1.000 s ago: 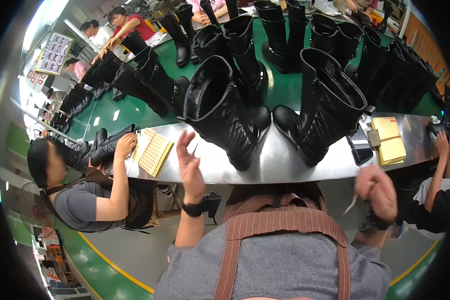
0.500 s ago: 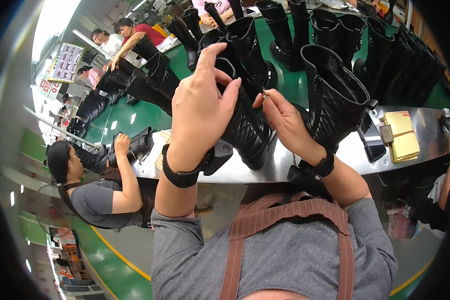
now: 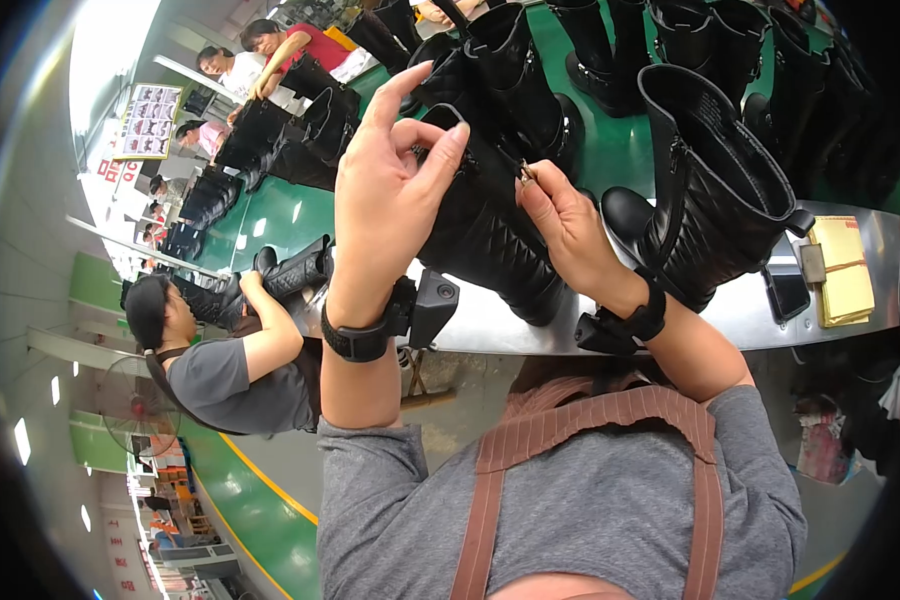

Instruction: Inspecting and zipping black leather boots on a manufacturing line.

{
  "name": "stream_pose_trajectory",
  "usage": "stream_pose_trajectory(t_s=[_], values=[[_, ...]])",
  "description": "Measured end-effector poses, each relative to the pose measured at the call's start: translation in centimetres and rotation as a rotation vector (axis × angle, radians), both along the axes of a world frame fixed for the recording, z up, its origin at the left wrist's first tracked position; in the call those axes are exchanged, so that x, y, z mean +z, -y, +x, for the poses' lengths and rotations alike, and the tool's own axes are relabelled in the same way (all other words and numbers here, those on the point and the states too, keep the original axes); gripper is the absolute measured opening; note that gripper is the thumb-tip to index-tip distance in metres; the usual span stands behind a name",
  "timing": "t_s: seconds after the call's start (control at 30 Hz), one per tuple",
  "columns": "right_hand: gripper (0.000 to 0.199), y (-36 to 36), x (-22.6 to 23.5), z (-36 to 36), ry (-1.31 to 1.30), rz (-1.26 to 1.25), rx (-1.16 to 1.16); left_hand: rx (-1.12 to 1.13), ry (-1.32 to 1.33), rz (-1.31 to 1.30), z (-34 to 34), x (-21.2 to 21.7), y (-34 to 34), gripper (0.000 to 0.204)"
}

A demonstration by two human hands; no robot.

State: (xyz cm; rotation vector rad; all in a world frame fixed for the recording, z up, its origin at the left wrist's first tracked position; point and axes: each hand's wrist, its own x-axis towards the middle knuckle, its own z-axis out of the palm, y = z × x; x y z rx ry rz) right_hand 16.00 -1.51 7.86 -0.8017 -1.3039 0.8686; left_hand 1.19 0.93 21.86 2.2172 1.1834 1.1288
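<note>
A black quilted boot (image 3: 500,255) leans in front of me, its upper rim partly behind my left hand (image 3: 390,190). That hand is raised with the index finger stretched out and the thumb apart; no object shows in it. Beside the boot's upper shaft, my right hand (image 3: 570,225) pinches a small metal piece (image 3: 525,174) between thumb and fingertips. It looks like a zipper pull, but it is too small to be sure. Close to the right of this hand, a second black quilted boot (image 3: 710,190) stands upright with its wide top open.
A metal bench edge (image 3: 740,325) runs before me, with a phone (image 3: 787,294) and a yellow pad (image 3: 843,270) on its right. More black boots (image 3: 510,70) crowd the green table (image 3: 615,150). A co-worker (image 3: 235,360) sits at left; other people are farther back.
The view has shifted, so the boots on the right sit farther right. My right hand keeps its pinch, and my left fingers stay apart. The co-worker's raised hand has come down.
</note>
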Motion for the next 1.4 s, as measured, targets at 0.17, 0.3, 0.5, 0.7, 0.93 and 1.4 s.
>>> stream_pose_trajectory(t_s=[0.17, 0.3, 0.5, 0.7, 0.93, 1.4], values=[[0.028, -0.3, 0.3, -0.2, 0.023, 0.009, -0.017, -0.043, 0.062, -0.042, -0.2, -0.2, -0.4, 0.051], [0.028, -0.5, 1.0, -0.4, 0.063, 0.019, -0.021, -0.068, 0.104, -0.043, -0.2, -0.4, -0.4, 0.053], [0.028, -0.9, 1.3, 0.0, 0.144, 0.052, -0.048, -0.126, 0.151, -0.084, -0.1, -0.5, -0.6, 0.056], [0.025, -1.1, 0.5, -0.2, 0.029, 0.128, -0.076, -0.158, 0.124, -0.202, -0.5, -0.2, -0.6, 0.062], [0.029, 9.1, 1.8, 7.2, 0.126, 0.059, 0.356, 0.004, -0.020, 0.086, -1.0, -0.3, -1.1, 0.041], [0.028, 17.1, -1.5, 38.1, 1.443, -0.386, -1.189, 0.247, 0.387, 1.011, -2.3, -5.1, 4.0, 0.029]])
